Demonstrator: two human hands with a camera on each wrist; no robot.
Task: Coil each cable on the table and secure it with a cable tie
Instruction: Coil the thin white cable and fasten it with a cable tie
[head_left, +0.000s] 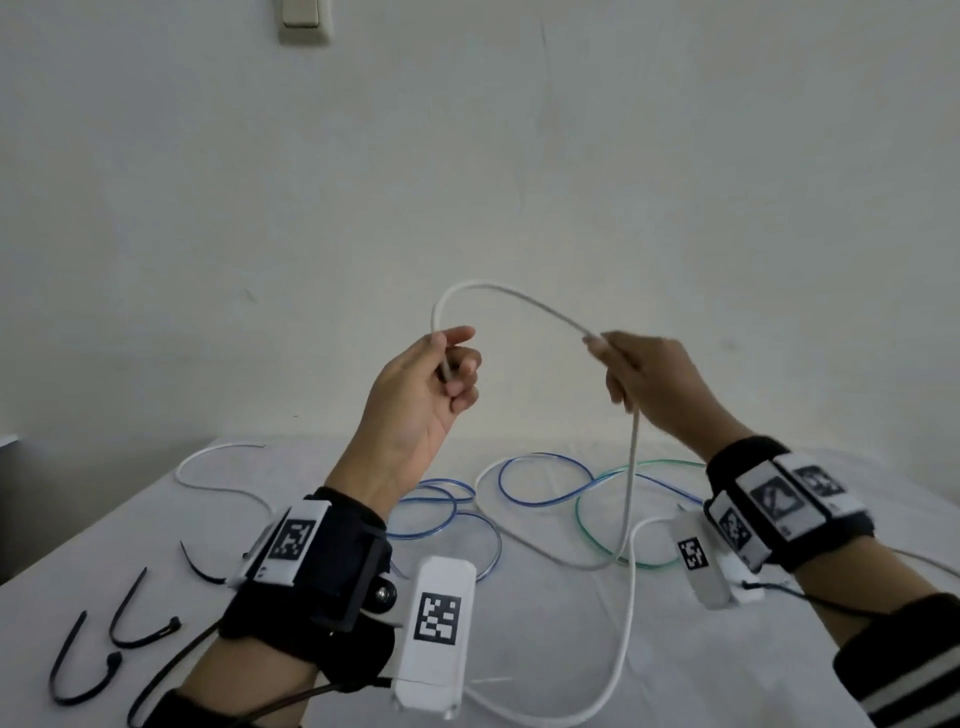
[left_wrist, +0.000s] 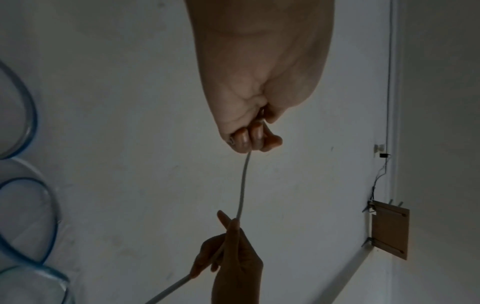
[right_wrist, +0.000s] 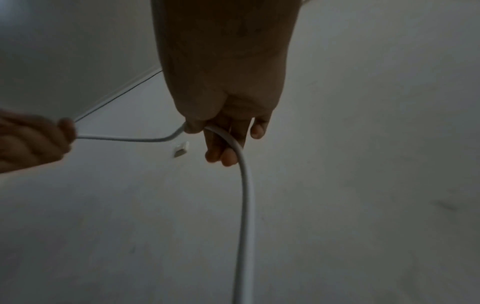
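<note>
Both hands are raised above the table with a white cable (head_left: 511, 294) arching between them. My left hand (head_left: 441, 374) grips one end of the arch in curled fingers (left_wrist: 250, 139). My right hand (head_left: 631, 371) pinches the cable (right_wrist: 242, 164) farther along; from there it hangs down to the table (head_left: 779, 675) and loops toward me. A blue cable (head_left: 540, 488), a second blue cable (head_left: 447, 514) and a green cable (head_left: 587, 525) lie in loose loops on the table behind my wrists. Several black cable ties (head_left: 130, 618) lie at the front left.
Another white cable (head_left: 208, 470) curves across the table's far left. A plain wall (head_left: 519, 156) with a light switch (head_left: 304, 18) stands right behind the table. The table's left edge drops off near the ties.
</note>
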